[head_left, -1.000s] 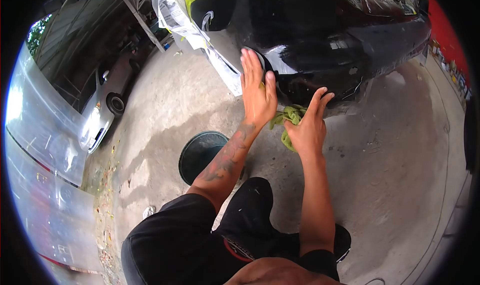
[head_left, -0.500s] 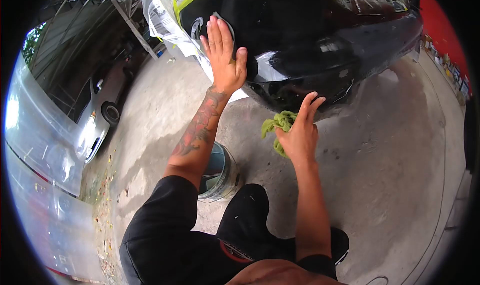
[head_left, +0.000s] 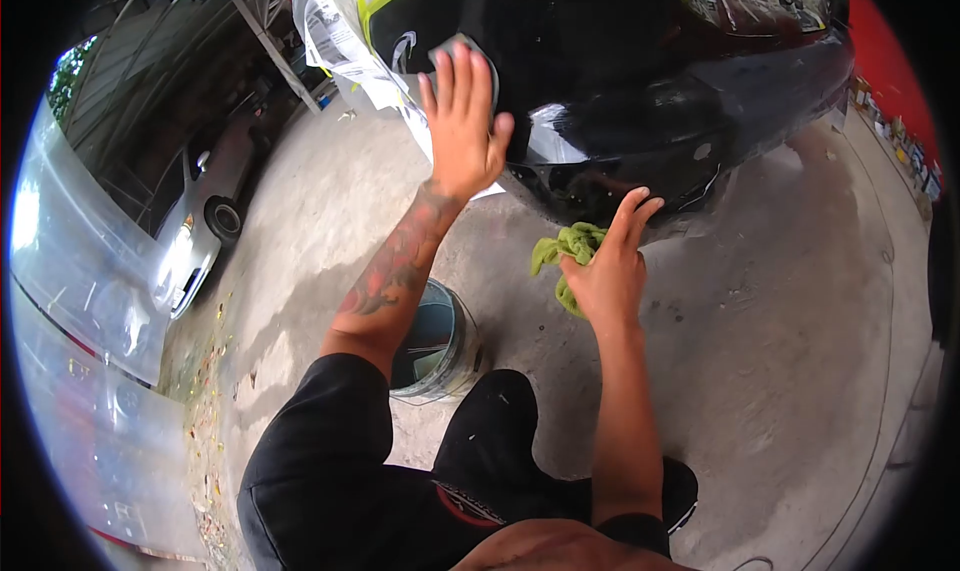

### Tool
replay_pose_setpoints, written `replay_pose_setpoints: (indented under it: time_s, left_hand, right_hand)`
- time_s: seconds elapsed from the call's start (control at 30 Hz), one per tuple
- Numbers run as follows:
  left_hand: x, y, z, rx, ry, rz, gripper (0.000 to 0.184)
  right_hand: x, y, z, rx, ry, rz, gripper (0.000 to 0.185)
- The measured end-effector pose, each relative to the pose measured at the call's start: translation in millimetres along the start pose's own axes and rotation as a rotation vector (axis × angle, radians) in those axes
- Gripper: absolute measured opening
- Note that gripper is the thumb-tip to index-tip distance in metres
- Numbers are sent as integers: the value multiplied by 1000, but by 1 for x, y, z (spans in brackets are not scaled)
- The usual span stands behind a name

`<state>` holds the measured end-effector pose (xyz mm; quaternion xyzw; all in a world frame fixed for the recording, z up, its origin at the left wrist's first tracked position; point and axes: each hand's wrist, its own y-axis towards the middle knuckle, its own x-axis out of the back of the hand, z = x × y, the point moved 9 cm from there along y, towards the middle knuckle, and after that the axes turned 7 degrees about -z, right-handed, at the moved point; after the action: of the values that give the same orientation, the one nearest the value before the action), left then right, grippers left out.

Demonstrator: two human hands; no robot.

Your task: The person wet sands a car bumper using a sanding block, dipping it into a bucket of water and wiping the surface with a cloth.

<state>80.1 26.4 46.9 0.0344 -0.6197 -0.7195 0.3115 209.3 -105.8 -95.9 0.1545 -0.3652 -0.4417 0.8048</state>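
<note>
My left hand (head_left: pixel 463 131) lies flat with its fingers stretched out, on top of a thin grey sheet (head_left: pixel 482 55) that looks like sandpaper. Most of the sheet is hidden beneath the palm, pressed to the glossy black car bumper (head_left: pixel 610 81). Lower and to the right, my right hand (head_left: pixel 612 271) has a crumpled green cloth (head_left: pixel 572 251) gripped between thumb and curled fingers. Two of its fingers point up, close to the bumper's lower edge; whether they touch it I cannot tell.
Between my arms a bucket (head_left: pixel 440 346) with liquid stands on the concrete floor (head_left: pixel 760 341). Masking paper (head_left: pixel 335 36) and yellow-green tape (head_left: pixel 366 11) border the bumper. A parked car (head_left: pixel 205 201) is at left, beside translucent sheeting (head_left: pixel 85 271). Small containers (head_left: pixel 905 151) line the right wall.
My left hand has slid slightly down and right across the bumper, and more of the grey sheet shows above its fingers. The right hand still holds the cloth. The view has shifted a little.
</note>
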Motion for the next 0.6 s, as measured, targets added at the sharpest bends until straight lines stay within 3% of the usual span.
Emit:
replay_pose_setpoints:
  time_s: [0.07,0.17,0.33,0.47,0.53,0.6]
  left_hand:
    - [-16,-48,8,-117,80,153,73]
    - [-11,-45,8,-190,154,174,70]
    - [15,86,-38,-286,286,2,70]
    - [11,48,-25,-218,244,33,70]
    - [0,-1,-8,-251,264,142,70]
    - [4,4,-5,-282,311,135,68]
  right_hand:
    - [2,1,1,2,-7,9,129]
    - [4,0,1,-8,-25,13,129]
    - [2,1,1,-29,-27,13,128]
    - [3,1,1,-6,-9,-3,128]
    - [5,1,-1,-5,10,4,130]
    - [7,1,-2,-14,-19,13,129]
